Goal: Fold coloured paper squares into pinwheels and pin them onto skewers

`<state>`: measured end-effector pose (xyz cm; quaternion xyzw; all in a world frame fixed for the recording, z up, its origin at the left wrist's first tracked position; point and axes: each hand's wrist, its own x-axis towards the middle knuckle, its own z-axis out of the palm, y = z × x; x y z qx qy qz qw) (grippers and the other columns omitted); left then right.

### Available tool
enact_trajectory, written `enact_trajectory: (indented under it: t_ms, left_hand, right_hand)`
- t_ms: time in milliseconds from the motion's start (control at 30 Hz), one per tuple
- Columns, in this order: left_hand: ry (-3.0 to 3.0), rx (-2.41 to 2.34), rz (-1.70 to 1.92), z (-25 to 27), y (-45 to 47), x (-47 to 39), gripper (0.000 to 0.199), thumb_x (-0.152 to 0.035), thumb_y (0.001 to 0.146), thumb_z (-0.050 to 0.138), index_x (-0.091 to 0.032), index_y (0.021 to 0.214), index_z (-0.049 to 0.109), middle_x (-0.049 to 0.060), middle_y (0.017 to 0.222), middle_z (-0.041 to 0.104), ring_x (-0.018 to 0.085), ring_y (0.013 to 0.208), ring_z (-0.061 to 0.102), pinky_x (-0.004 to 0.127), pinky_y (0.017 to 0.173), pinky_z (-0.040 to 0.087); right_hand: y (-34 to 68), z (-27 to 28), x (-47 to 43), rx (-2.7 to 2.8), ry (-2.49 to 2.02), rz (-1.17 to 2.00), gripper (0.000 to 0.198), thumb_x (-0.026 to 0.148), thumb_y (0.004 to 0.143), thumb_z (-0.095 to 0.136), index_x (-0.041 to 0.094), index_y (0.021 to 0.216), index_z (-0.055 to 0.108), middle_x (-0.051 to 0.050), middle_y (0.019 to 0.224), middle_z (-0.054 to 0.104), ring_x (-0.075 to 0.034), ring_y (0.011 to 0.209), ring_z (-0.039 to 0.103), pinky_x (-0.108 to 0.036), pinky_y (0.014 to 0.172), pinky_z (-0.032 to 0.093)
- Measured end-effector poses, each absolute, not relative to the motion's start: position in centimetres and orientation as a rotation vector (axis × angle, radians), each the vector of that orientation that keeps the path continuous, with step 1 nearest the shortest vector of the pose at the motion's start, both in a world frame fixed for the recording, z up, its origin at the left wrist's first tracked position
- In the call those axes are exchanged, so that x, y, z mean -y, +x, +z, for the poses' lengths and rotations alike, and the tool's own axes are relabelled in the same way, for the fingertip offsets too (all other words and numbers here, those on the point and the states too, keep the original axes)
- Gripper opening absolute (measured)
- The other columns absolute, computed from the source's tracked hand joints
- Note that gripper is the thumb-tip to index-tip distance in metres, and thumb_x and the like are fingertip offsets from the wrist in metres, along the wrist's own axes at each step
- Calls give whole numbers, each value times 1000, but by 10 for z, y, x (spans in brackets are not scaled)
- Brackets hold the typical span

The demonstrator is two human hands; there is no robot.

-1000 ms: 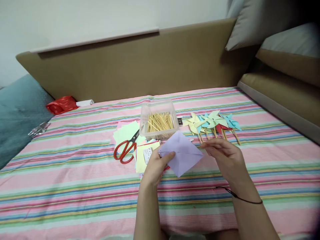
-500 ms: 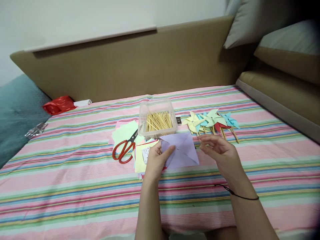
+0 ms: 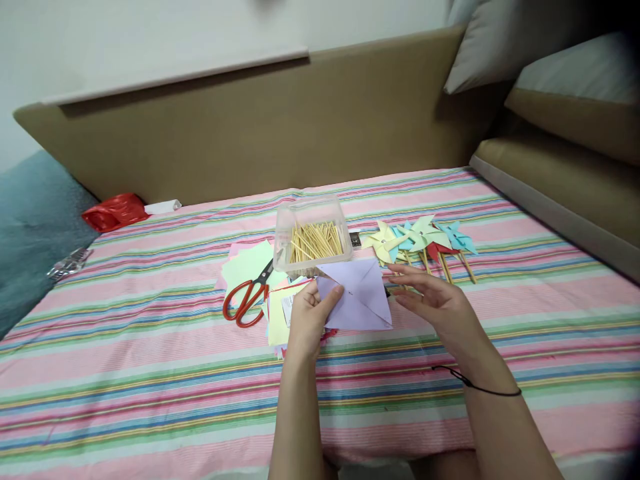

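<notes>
Your left grip (image 3: 311, 317) is closed on the purple paper (image 3: 357, 303), thumb on top and fingers beneath its left side. Most of the sheet lies to the right of that grip, reaching out toward your right grip (image 3: 434, 297), which is loose, fingers spread, close by the right edge; you cannot tell from here whether a fingertip touches it. Near square, the sheet has no clearly longer axis: one pair of edges runs across you, the other away from you, leaning slightly. Diagonal lines run from the corners toward a small mark in the middle.

Just beyond the paper stands the clear box (image 3: 311, 212), filled with sticks (image 3: 315, 241). Left of your left grip you have a stack (image 3: 278, 327) topped with yellow; past it lie the scissors (image 3: 260, 281), red handles toward you, over pale green sheets (image 3: 243, 265). Beyond your right grip lie the pinwheels (image 3: 424, 233), their sticks toward you. Striped cloth (image 3: 150, 380) spreads under everything.
</notes>
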<state>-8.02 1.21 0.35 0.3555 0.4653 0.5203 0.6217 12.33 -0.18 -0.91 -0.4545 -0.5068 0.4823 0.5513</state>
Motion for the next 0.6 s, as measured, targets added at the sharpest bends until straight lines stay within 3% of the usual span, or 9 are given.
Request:
enact_trajectory:
  t_ms: [200,400,600]
  left_hand:
    - [865,-1050,1166,2,-81,-12,22,-33,69,75,-17,83,70,-3,56,61,11,54,59,21,54,49]
    - [864,-1040,1082,5,-82,-12,26,-32,67,76,-16,86,68,2,69,69,14,63,64,24,60,51]
    - [863,-1005,1055,1,-84,-13,26,-32,66,77,-16,85,67,1,68,70,13,57,63,24,57,50]
  right_hand:
    - [114,-8,0,1164,-1004,1375,20,32,68,78,28,87,76,-6,129,62,-27,116,59,-35,82,57]
    - [105,-3,-1,1208,-1022,1418,14,33,66,80,26,78,76,-3,86,73,-19,83,68,-31,75,56]
    - [100,-2,-1,1187,-1047,1431,15,35,66,79,22,68,73,-2,71,71,-17,71,67,-31,71,56]
